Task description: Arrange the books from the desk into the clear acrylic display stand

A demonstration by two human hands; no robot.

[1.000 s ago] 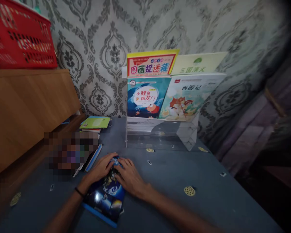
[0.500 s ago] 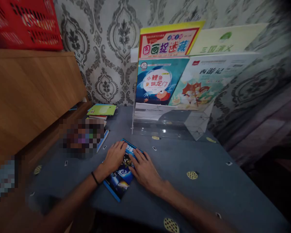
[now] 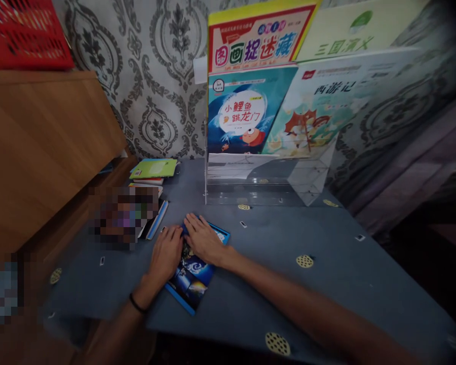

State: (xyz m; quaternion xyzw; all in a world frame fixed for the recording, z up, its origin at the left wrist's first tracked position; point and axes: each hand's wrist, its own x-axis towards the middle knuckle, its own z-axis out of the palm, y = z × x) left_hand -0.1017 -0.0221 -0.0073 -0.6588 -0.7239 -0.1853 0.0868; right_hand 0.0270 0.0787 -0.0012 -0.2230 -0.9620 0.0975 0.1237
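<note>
Fingers of the right hand (image 3: pixel 205 242) are extended and close together, laid across the far part of a dark blue book (image 3: pixel 195 276) and pointing toward its far-left corner. Those of the left hand (image 3: pixel 167 251) are slightly bent and rest along the book's left side, just beside the right fingers; neither hand is closed into a grip. Whether any fingertip reaches beneath the cover cannot be told.

The book lies flat and slanted on a grey-blue tablecloth (image 3: pixel 266 284) with yellow dotted prints, its near end edged in bright blue. A black wristband (image 3: pixel 137 304) circles the left wrist.

To the left, near the left hand, a book with a blue-and-white edge (image 3: pixel 157 220) lies beside a pixelated item (image 3: pixel 125 215) whose details are hidden. Farther back sits a green book (image 3: pixel 155 168) on top of others.

On the far side, a clear stand (image 3: pixel 243 195) holds a teal book (image 3: pixel 247 114) and a pale illustrated book (image 3: pixel 327 109) in front, with a yellow-bordered book (image 3: pixel 258 40) and a light green book (image 3: pixel 357 33) behind.

At far left, a red basket (image 3: pixel 23 35) rests on a wooden cabinet (image 3: pixel 41 147), against patterned wallpaper (image 3: pixel 178 40).
</note>
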